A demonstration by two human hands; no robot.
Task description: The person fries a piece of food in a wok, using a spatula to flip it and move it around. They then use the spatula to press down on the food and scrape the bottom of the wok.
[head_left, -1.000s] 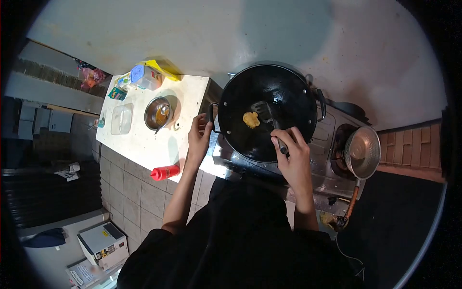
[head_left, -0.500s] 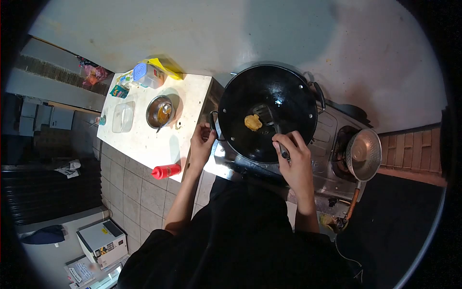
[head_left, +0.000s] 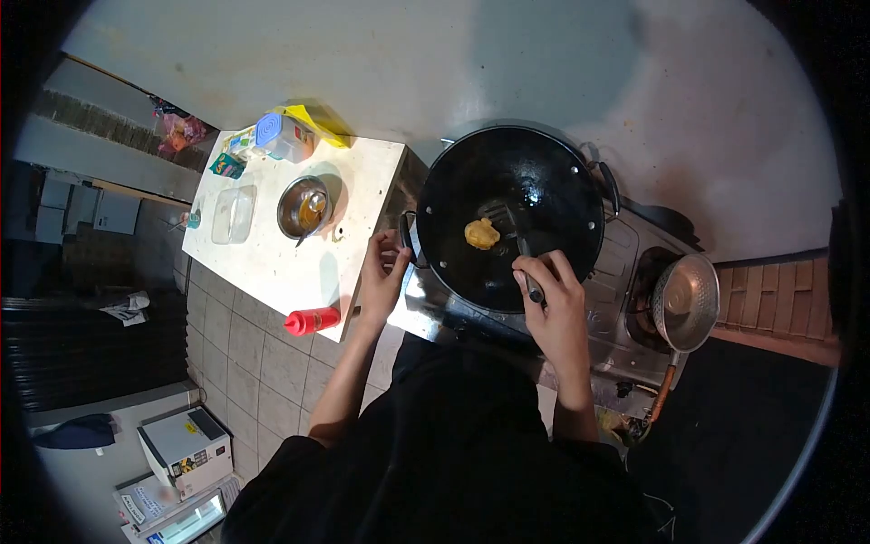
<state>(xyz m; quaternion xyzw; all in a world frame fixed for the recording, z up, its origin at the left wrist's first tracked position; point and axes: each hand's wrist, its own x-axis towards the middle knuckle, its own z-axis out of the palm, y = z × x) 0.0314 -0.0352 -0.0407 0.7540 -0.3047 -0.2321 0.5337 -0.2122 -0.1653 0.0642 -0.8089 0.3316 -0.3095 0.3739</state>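
Observation:
A large black wok (head_left: pixel 480 281) sits on the metal stove. My left hand (head_left: pixel 385 272) is closed round the wok's left handle (head_left: pixel 407 238). In my right hand (head_left: pixel 555 299) is the handle of a dark slotted spatula (head_left: pixel 519 227), whose head lies on the wok's bottom. A golden piece of food (head_left: pixel 482 234) rests in the wok just beside the spatula head, at its lower left.
On the white table (head_left: pixel 263 265) stand a metal bowl (head_left: pixel 304 208) with a spoon, a clear tray (head_left: pixel 234 215), a blue-lidded container (head_left: pixel 283 138) and a red bottle (head_left: pixel 313 321). A metal saucepan (head_left: pixel 686 302) sits on the stove's right burner (head_left: pixel 645 299).
The whole view has shifted slightly. Both hands keep their holds, and the spatula head and the food have barely changed place in the wok.

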